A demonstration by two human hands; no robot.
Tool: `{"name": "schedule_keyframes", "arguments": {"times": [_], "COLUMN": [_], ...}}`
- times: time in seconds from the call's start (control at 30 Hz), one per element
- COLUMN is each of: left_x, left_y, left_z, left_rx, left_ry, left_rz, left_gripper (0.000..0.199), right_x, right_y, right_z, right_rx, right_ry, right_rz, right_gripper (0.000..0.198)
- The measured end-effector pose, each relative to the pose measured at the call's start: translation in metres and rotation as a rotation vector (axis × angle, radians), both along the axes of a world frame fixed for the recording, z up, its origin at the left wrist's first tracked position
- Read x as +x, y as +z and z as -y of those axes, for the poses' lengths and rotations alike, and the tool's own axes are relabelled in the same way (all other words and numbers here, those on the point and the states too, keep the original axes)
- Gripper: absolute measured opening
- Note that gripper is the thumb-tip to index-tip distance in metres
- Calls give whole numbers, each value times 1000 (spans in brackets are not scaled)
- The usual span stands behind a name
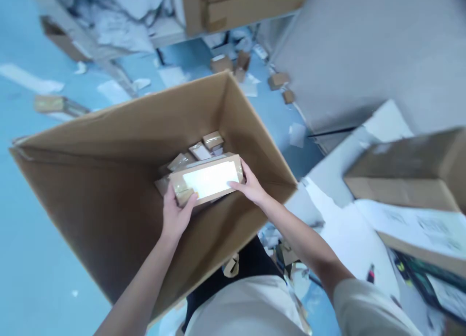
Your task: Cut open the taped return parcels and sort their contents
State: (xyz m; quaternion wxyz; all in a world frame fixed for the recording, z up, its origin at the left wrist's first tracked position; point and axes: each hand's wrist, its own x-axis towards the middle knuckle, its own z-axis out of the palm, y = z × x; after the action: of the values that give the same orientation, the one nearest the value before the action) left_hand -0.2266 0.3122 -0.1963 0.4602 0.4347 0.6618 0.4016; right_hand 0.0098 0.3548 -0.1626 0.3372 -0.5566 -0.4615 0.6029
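Both my hands grip one long cardboard box (174, 176) by its ends, inside a large open carton (109, 132). A bright white label (211, 179) covers most of its upper face, too washed out to read. My left hand (176, 212) closes around the left end, thumb at the near edge. At the other end my right hand (249, 185) clasps it, thumb lying over the label. Beneath and behind the box, several small taped packages (199, 150) lie on the carton's bottom, partly hidden by it.
Small boxes (278, 80) and paper scraps lie on the blue floor (302, 156) beyond the carton. To the right, a white table (364, 248) bears another cardboard box (400, 166). A shelf or table at the back holds white bags (127, 15) and a large box (251, 8).
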Motion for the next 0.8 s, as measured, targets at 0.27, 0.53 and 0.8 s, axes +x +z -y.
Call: {"name": "schedule_keyframes", "arguments": {"times": [0.27, 0.53, 0.8], "left_x": [128, 314, 406], "left_y": [151, 132, 87], "left_z": [83, 131, 140], "left_rx": [-17, -147, -232], "left_ry": [-506, -690, -582], "left_rz": [389, 521, 490], "left_gripper": [78, 90, 85], "right_x": [165, 361, 436], "right_y": [146, 117, 49], "right_z": [165, 217, 183], "right_rx": [288, 54, -3], "right_ry": [-457, -550, -433], "right_rz": [199, 115, 256], "right_gripper": [68, 67, 78]}}
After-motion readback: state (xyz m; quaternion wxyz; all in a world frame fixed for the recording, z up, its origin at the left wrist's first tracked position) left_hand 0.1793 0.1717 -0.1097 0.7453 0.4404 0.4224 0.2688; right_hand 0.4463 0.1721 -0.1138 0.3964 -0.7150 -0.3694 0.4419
